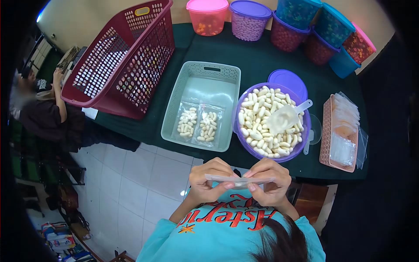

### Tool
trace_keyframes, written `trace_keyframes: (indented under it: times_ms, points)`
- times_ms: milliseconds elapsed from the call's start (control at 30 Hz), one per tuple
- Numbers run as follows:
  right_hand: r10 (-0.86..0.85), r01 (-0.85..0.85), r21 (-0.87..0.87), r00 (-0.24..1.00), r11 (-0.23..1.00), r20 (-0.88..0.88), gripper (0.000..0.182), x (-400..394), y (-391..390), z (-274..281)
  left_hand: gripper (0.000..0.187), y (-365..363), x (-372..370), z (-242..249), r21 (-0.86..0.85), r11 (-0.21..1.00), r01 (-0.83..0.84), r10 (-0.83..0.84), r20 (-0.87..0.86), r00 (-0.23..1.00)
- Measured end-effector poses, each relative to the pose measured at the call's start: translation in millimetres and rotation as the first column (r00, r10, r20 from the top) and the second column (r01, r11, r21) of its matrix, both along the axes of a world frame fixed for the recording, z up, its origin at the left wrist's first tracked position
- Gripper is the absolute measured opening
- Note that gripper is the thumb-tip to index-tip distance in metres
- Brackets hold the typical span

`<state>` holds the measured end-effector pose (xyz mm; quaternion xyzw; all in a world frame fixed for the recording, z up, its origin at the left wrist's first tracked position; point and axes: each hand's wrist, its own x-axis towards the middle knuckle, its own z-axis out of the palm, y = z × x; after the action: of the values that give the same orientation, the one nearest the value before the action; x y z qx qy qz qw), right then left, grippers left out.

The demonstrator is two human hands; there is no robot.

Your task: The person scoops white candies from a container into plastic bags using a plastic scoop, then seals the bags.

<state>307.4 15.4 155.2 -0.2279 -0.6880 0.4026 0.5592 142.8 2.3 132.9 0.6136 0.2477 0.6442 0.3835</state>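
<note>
Both hands up at lower centre of frame, close together, in front of the teal shirt [227, 236]. Left hand [206, 180] and right hand [274, 180] each pinch one side of a clear plastic bag [240, 179], thumbs on the near face, fingers curled in behind. Bag is seen nearly edge-on; can't tell how full it is.

Worktop [218, 51] has a dark green cloth. Just beyond the hands, right of centre: purple tub [249, 149] heaped with white oblong pieces [257, 118], white scoop [281, 118] lying on top, handle toward upper right. Purple lid [288, 77] behind the tub, partly covered by it. Second white handle [308, 142] pokes out at the tub's right side.

Centre: pale green tray [209, 89], two filled bags side by side at its near end, left one [187, 123] and right one [207, 126], same white pieces inside.

Right: pink basket [325, 139] with stacked clear bags [345, 114].

Upper left: large maroon basket [146, 87]. Lidded tubs along the top edge, pink [208, 21] and purple [249, 25], more stacked at upper right. Another person [52, 118] at left edge.
</note>
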Motion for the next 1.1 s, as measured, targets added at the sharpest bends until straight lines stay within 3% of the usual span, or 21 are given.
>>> trace_keyframes:
  times_ms: [200,367,600,633,700,833,933,1000,1100]
  points:
    - [-0.013,0.017,-0.087,0.999,0.996,0.047,0.018,-44,14,7,0.010,23,-40,3,0.053,0.998,-0.016,0.018,-0.039,0.999]
    - [-0.109,0.118,-0.064,0.985,0.991,0.132,0.017,-78,22,2,0.010,42,-77,1,-0.086,0.986,0.144,-0.151,-0.073,0.986]
    - [-0.211,0.228,-0.046,0.949,0.973,0.233,0.021,-116,33,-5,0.012,62,-115,-1,-0.249,0.946,0.208,-0.239,-0.101,0.966]
    - [-0.225,0.242,-0.050,0.947,0.969,0.230,0.021,-123,32,-8,0.011,64,-119,-1,-0.298,0.930,0.215,-0.254,-0.100,0.962]
    - [-0.221,0.225,-0.269,0.974,0.936,0.047,0.028,-135,32,-17,0.011,68,-127,-5,-0.348,0.908,0.235,-0.285,-0.100,0.953]
    - [-0.222,0.220,-0.322,0.975,0.921,0.031,0.034,-148,28,-22,0.009,75,-135,-18,-0.250,0.937,0.246,-0.288,-0.148,0.946]
    - [-0.289,0.294,-0.325,0.955,0.899,0.064,0.025,-157,31,-23,0.007,78,-141,-21,-0.239,0.947,0.214,-0.253,-0.147,0.956]
    - [-0.359,0.405,-0.181,0.902,0.896,0.239,0.013,-158,33,-25,0.006,81,-144,-20,-0.257,0.943,0.210,-0.253,-0.149,0.956]
    - [-0.497,0.546,-0.256,0.836,0.798,0.233,0.008,-158,38,-39,0.004,86,-145,-20,-0.277,0.947,0.162,-0.237,-0.262,0.935]
